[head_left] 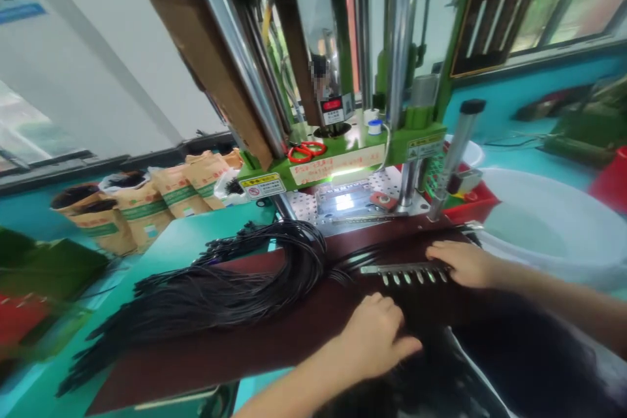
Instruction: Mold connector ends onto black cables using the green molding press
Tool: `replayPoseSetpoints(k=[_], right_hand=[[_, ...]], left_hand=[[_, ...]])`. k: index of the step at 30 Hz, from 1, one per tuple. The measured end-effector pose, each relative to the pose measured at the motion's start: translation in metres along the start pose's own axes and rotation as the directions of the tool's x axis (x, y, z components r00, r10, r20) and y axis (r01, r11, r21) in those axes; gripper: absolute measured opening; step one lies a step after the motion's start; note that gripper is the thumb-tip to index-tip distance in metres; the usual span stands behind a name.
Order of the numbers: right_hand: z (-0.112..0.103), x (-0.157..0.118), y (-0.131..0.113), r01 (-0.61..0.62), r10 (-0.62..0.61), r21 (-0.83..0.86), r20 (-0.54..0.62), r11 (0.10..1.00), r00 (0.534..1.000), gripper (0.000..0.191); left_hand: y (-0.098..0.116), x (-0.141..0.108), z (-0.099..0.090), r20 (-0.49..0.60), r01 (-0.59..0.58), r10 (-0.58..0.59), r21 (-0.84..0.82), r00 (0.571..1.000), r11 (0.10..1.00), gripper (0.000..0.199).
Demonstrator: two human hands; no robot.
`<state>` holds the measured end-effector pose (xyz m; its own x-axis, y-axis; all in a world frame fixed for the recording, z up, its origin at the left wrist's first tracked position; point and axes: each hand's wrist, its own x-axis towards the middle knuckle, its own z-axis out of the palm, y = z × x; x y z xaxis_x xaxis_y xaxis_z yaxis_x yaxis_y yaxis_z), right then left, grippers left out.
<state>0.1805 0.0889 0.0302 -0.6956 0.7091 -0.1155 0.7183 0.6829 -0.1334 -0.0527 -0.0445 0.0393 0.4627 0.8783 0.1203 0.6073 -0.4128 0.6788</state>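
Note:
A metal bar with several short prongs (404, 272) lies over the dark red board, in front of the press. At the bar's right end is my right hand (465, 264), its fingers closed around that end. My left hand (375, 332) hovers nearer to me, below the bar. Its fingers are loosely bent and the thumb stands apart, with nothing visible in it. To the left, a thick bundle of black cables (225, 290) curves across the board (210, 356). A few more black cables run behind the bar.
A green press (421, 144) with steel columns stands ahead, red-handled scissors (307, 151) on its ledge. Below lies a shiny metal mould plate (343, 200). Paper sacks (147, 206) stand at the left; a large white tub (548, 215) and a red bin (482, 204) are on the right.

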Motion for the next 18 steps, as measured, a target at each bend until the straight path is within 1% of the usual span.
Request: replayPoseSetpoints(k=[1, 2, 4, 8, 10, 12, 14, 15, 16, 18], right_hand=[[-0.01, 0.005, -0.005, -0.021, 0.02, 0.009, 0.062, 1.0, 0.998, 0.038], [-0.02, 0.009, -0.008, -0.046, 0.044, 0.012, 0.1, 0.999, 0.994, 0.034], [-0.036, 0.017, -0.013, -0.112, 0.11, 0.016, 0.108, 0.994, 0.988, 0.028], [-0.056, 0.042, -0.014, -0.204, 0.204, 0.036, 0.026, 0.978, 0.979, 0.021], [-0.062, 0.06, -0.009, -0.221, 0.223, 0.053, -0.029, 0.974, 0.974, 0.023], [-0.066, 0.08, -0.003, -0.227, 0.234, 0.085, -0.085, 0.97, 0.968, 0.028], [-0.071, 0.102, 0.003, -0.227, 0.244, 0.132, -0.131, 0.965, 0.961, 0.029], [-0.072, 0.113, 0.005, -0.227, 0.25, 0.157, -0.146, 0.961, 0.957, 0.026], [-0.074, 0.124, 0.007, -0.229, 0.258, 0.181, -0.157, 0.956, 0.953, 0.022], [-0.074, 0.145, 0.011, -0.24, 0.281, 0.229, -0.167, 0.943, 0.945, 0.014]], left_hand=[[-0.001, 0.001, 0.005, 0.015, 0.01, -0.01, 0.012, 1.0, 1.0, 0.024], [-0.002, 0.003, 0.009, 0.029, 0.019, -0.02, 0.017, 0.999, 1.0, 0.027], [-0.004, 0.005, 0.011, 0.048, 0.04, -0.041, 0.008, 0.998, 0.999, 0.034], [-0.007, 0.015, 0.008, 0.059, 0.087, -0.083, -0.072, 0.995, 0.994, 0.041], [-0.008, 0.026, 0.008, 0.062, 0.132, -0.125, -0.124, 0.99, 0.983, 0.043], [-0.01, 0.041, 0.009, 0.102, 0.206, -0.187, -0.23, 0.977, 0.951, 0.045], [-0.012, 0.061, 0.011, 0.125, 0.273, -0.243, -0.405, 0.962, 0.872, 0.045], [-0.013, 0.072, 0.012, 0.107, 0.289, -0.273, -0.506, 0.956, 0.813, 0.046], [-0.014, 0.083, 0.013, 0.073, 0.293, -0.314, -0.605, 0.946, 0.74, 0.046], [-0.019, 0.106, 0.015, 0.029, 0.287, -0.42, -0.774, 0.907, 0.565, 0.046]])
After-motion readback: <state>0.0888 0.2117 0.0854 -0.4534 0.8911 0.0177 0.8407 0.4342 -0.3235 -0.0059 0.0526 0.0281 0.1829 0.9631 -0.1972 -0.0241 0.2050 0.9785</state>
